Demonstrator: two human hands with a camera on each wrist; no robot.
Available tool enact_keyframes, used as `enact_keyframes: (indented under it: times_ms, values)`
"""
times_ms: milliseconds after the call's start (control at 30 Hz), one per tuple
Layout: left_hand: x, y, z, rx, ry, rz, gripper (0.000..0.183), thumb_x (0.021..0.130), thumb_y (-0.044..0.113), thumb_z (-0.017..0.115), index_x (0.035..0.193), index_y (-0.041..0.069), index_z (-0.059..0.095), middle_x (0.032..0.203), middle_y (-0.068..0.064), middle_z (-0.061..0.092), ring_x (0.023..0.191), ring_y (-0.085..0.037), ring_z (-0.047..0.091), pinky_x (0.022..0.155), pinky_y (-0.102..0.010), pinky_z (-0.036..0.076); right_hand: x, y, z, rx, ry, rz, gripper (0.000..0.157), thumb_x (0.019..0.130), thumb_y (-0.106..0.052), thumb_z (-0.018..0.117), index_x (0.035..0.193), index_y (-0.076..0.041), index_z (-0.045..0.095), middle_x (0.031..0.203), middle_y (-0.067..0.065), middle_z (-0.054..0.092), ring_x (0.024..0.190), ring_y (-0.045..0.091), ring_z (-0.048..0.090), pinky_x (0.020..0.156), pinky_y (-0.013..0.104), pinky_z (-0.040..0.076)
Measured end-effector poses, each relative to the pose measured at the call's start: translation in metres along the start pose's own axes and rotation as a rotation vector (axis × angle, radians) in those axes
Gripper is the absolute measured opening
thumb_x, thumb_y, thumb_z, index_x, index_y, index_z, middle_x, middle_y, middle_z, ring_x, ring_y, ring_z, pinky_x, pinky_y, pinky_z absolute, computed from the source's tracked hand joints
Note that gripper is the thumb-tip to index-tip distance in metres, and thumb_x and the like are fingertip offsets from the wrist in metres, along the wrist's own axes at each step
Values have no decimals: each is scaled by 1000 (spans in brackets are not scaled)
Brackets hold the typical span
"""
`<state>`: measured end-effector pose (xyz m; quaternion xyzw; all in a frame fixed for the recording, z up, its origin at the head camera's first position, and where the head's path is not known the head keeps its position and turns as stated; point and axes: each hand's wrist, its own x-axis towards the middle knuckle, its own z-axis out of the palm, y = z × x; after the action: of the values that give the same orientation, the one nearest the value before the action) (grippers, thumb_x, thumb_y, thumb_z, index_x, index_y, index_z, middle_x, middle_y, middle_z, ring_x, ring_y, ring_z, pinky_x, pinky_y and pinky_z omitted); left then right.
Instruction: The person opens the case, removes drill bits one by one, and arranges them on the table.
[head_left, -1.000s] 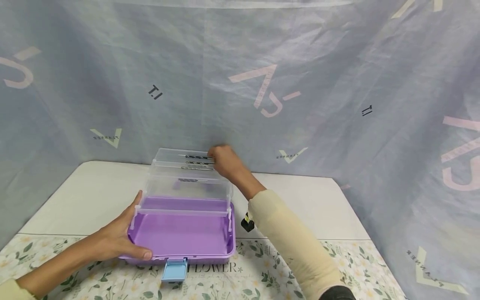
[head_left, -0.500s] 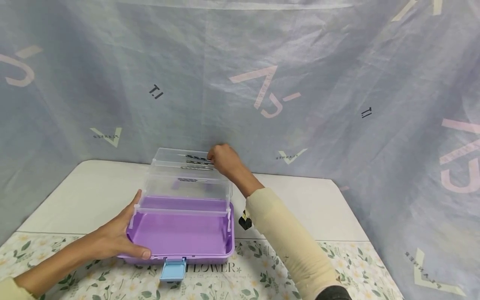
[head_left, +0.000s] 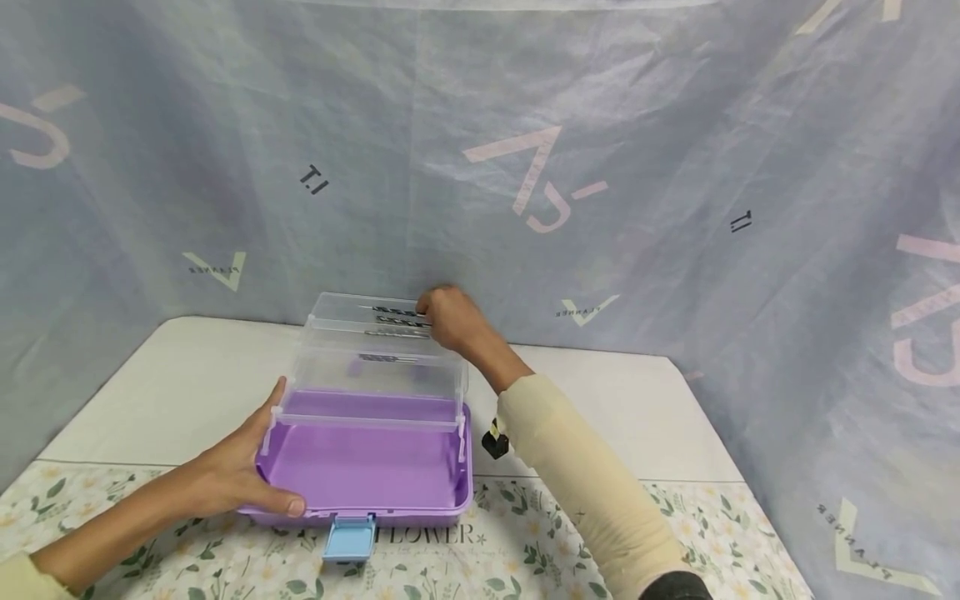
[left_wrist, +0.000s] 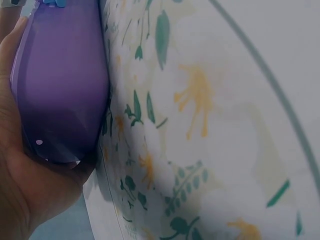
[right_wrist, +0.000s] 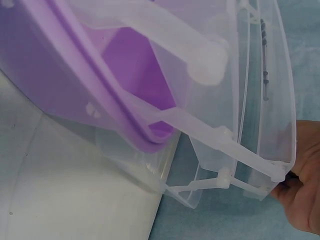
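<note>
A purple toolbox (head_left: 367, 475) with a light blue latch (head_left: 350, 538) stands open, its bottom bare. Clear tiered trays (head_left: 375, 375) are raised behind it on white hinge arms (right_wrist: 245, 152). Several slim, dark, twisted pieces that look like drill bits (head_left: 397, 312) lie in the upper tiers; one drill bit (right_wrist: 264, 60) also shows in the right wrist view. My left hand (head_left: 232, 471) grips the box's left end, thumb on the front rim. My right hand (head_left: 450, 319) holds the right end of the top tray with curled fingers, its fingertips partly hidden.
A white tabletop (head_left: 592, 417) lies under and behind the box, with a flower-print mat (head_left: 540, 533) along the front. A grey-blue printed cloth (head_left: 375, 150) hangs close behind the trays. A small black and yellow item (head_left: 495, 440) shows beside the right sleeve.
</note>
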<state>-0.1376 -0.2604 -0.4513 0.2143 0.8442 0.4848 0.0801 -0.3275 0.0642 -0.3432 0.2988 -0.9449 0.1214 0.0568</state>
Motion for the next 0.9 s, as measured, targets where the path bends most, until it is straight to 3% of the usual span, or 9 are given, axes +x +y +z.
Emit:
enact_keyframes:
  times_ms: [167, 400, 733, 900]
  values:
    - [0, 2, 3, -7, 2, -15, 170, 73, 12, 105, 175, 12, -31, 176, -47, 18, 136, -48, 64, 111, -91, 36, -3, 1, -3, 6, 17, 0, 34, 101, 9, 67, 127, -4, 83, 126, 16, 83, 127, 34, 75, 111, 44, 61]
    - [3, 3, 4, 16, -5, -48, 170, 73, 17, 106, 175, 10, -31, 175, -48, 15, 135, -47, 64, 111, -79, 47, -12, 3, -14, 46, 56, -2, 41, 96, 16, 67, 130, -2, 82, 127, 16, 81, 124, 33, 75, 106, 43, 63]
    - [4, 5, 6, 17, 4, -54, 171, 72, 18, 107, 175, 11, -30, 176, -48, 11, 138, -51, 60, 113, -83, 43, -26, 20, -28, 78, 122, -44, 39, 96, 18, 63, 126, 0, 81, 125, 18, 78, 119, 33, 74, 104, 43, 63]
    - [4, 5, 6, -2, 1, -46, 171, 73, 17, 106, 175, 12, -30, 176, -48, 14, 135, -47, 64, 112, -82, 45, -31, 32, -32, 79, 159, -53, 36, 100, 16, 60, 124, 0, 80, 125, 19, 77, 120, 35, 73, 106, 45, 62]
